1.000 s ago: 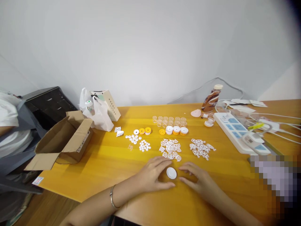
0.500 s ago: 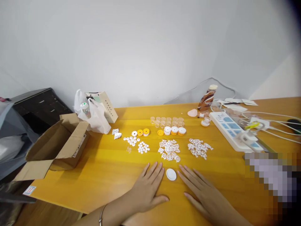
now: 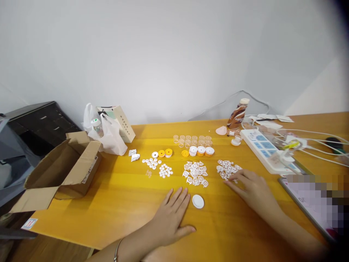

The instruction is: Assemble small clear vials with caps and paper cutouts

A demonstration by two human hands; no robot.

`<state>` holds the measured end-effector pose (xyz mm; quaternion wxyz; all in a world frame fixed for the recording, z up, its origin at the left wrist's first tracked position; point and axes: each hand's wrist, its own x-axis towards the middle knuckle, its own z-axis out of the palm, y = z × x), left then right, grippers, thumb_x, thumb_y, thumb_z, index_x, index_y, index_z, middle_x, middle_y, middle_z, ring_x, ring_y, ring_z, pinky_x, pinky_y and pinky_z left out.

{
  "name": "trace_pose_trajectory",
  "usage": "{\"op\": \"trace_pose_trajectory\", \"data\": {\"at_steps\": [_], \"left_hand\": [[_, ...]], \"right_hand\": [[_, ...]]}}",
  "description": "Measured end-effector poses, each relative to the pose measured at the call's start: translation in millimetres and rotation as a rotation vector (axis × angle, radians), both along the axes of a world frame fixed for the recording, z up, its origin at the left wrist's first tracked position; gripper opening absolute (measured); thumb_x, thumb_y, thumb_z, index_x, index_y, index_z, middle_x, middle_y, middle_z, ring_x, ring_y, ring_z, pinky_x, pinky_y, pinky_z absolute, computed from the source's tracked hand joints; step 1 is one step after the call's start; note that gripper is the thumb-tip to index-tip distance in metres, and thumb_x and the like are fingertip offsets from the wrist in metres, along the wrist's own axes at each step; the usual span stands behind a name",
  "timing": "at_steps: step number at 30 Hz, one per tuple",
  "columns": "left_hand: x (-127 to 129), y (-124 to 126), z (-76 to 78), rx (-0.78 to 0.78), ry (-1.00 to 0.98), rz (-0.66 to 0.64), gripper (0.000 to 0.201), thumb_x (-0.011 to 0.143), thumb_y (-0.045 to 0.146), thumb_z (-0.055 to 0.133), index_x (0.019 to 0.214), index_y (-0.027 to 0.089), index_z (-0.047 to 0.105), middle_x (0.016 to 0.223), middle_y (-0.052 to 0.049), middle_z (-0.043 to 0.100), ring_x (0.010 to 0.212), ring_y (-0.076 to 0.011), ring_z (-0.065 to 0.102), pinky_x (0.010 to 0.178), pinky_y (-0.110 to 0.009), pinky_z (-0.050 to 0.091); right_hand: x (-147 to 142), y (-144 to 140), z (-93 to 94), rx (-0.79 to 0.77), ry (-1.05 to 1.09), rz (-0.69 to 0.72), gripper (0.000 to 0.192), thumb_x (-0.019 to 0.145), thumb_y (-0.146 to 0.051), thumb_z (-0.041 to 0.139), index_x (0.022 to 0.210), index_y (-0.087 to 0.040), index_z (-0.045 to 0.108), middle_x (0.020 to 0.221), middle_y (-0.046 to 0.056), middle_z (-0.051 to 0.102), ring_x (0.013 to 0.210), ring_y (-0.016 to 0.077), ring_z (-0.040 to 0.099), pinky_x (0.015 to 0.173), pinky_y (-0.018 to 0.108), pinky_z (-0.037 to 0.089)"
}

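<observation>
My left hand (image 3: 172, 217) lies flat on the table, its fingers stretched out and holding nothing. Just right of its fingertips sits a round white disc (image 3: 198, 201). My right hand (image 3: 252, 191) reaches over the near side of the right-hand pile of small white wheel-shaped plastic pieces (image 3: 227, 168). Its thumb and index finger are a little apart at the pile's edge, and the other fingers are bent and partly hide some pieces. I see nothing held between them. A second pile of similar white pieces (image 3: 195, 173) lies to the left, beyond the disc.
Farther back stand clear cups (image 3: 194, 141), white and yellow round parts (image 3: 201, 150), and small white caps (image 3: 165, 170). An open cardboard box (image 3: 79, 178) and a plastic bag (image 3: 111, 136) are left. Right are a bottle (image 3: 237, 114), power strip (image 3: 265, 149) and tablet-like device (image 3: 300, 203).
My right hand has moved from flat beside the white disc, forward and right to the right-hand pile, its fingers now bent. The left hand stays in place.
</observation>
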<state>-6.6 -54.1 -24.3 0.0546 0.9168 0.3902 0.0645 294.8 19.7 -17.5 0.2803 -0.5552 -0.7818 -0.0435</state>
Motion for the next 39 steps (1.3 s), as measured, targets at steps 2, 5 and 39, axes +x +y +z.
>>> {"op": "trace_pose_trajectory", "data": {"at_steps": [2,5,39], "left_hand": [[-0.1,0.2,0.5,-0.009,-0.004,-0.002,0.075,0.084,0.058,0.030,0.140,0.014,0.006,0.146,-0.010,0.018,0.135,-0.0256,0.012,0.109,-0.044,0.014],[0.0,0.6,1.9,-0.041,-0.006,-0.009,0.076,0.084,0.059,0.029,0.141,0.014,0.005,0.146,-0.010,0.016,0.135,-0.0261,0.012,0.109,-0.045,0.014],[-0.3,1.8,4.9,-0.070,-0.185,0.080,0.059,0.083,0.052,0.041,0.131,0.018,0.035,0.135,-0.010,0.041,0.125,-0.0248,0.036,0.104,-0.044,0.028]], "right_hand": [[-2.3,6.2,-2.4,-0.069,-0.044,0.016,0.028,0.079,-0.046,0.049,0.071,-0.023,0.061,0.078,0.005,0.061,0.074,0.0235,0.059,0.059,0.033,0.040],[-2.9,12.8,-11.3,-0.123,-0.037,0.024,0.027,0.079,-0.045,0.048,0.069,-0.022,0.060,0.074,0.005,0.060,0.071,0.0231,0.058,0.059,0.033,0.041],[-37.4,6.2,9.0,-0.322,0.558,0.268,0.020,0.082,-0.039,0.051,0.088,-0.024,0.062,0.089,0.007,0.067,0.081,0.0220,0.062,0.075,0.036,0.046]]}}
